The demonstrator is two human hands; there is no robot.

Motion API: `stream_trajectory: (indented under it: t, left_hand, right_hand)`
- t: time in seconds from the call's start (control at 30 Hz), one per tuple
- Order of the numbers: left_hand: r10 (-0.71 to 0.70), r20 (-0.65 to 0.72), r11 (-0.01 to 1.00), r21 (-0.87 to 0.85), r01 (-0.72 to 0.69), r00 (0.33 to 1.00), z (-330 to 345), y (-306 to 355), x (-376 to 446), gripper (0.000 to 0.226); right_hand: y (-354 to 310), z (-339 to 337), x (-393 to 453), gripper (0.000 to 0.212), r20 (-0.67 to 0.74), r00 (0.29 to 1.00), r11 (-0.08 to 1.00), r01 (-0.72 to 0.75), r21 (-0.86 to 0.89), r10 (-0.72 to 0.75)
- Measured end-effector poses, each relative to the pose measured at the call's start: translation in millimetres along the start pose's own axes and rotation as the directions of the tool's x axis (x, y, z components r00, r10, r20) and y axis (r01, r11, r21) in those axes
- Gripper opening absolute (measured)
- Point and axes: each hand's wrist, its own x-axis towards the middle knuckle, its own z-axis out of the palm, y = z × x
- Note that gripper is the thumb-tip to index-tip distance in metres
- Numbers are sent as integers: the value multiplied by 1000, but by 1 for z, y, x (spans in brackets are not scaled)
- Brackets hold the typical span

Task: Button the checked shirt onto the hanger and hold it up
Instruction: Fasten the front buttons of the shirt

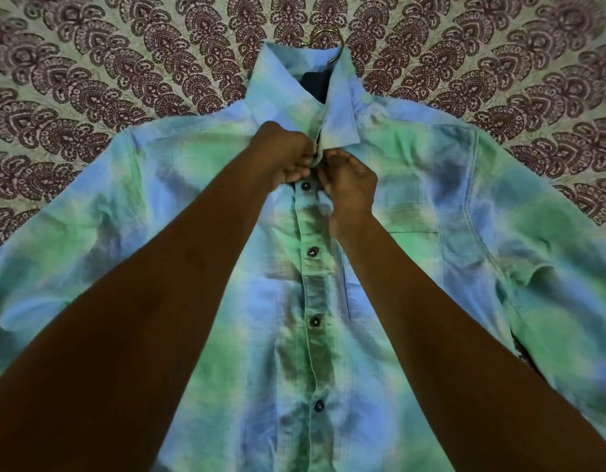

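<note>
Shirt (414, 212), checked in blue and green, lies face up and spread wide on a bed covered by a patterned bedspread (90, 80), its collar at the far end from you and its tail running back toward your body. Its long axis points straight away from you, and the buttoned front strip (306, 267) follows that same line up the middle, between your two forearms. The hanger (325, 35) sits inside the shoulders; only its metal hook shows, poking out past the collar onto the bedspread. Four dark buttons run along the strip below your hands and look fastened, the nearest to them, the upper button (306, 186), lying just under your knuckles.

Your left hand (288, 155) is curled and pinches the cloth edge on its side of the opening just below the collar. Your right hand (349, 182) meets it from the other side, fingers bent and pinching the facing edge. Both sit equally close to the work, touching or nearly so. The button they handle is hidden between them. By the look of it, only this fastening near the collar remains before the lift, which calls for a reach farther ahead to the hook.
</note>
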Motion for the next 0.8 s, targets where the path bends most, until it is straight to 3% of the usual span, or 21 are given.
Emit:
stream_trajectory:
  t: [0.2, 0.33, 0.43, 0.5, 0.57, 0.7, 0.8]
  left_hand:
    - [-38, 52, 999, 40, 36, 998, -9, 2, -1, 20]
    - [182, -67, 969, 180, -168, 981, -1, -3, 3, 22]
    - [273, -196, 960, 115, -254, 942, 3, -15, 0, 3]
    - [324, -242, 945, 138, -298, 915, 5, -21, -3, 11]
    - [397, -232, 910, 223, -348, 888, 6, -24, -6, 19]
    - [425, -150, 900, 178, -399, 893, 1, -27, -11, 24]
    - [476, -152, 867, 244, -434, 866, 0, -29, -6, 21]
  right_hand:
    - [-2, -4, 2, 29, 80, 996, 999, -29, -47, 32]
    - [-3, 0, 1, 26, 29, 999, 995, -24, -97, 27]
    - [-4, 1, 1, 25, -2, 999, 997, -44, -69, 44]
    - [-4, 3, 1, 22, -8, 998, 997, -59, -59, 59]
    - [-4, 4, 2, 18, -22, 997, 996, -75, -40, 74]
    - [-6, 6, 4, 16, -56, 994, 994, -95, -49, 92]
    - [-6, 8, 5, 15, -52, 993, 994, -107, -30, 105]
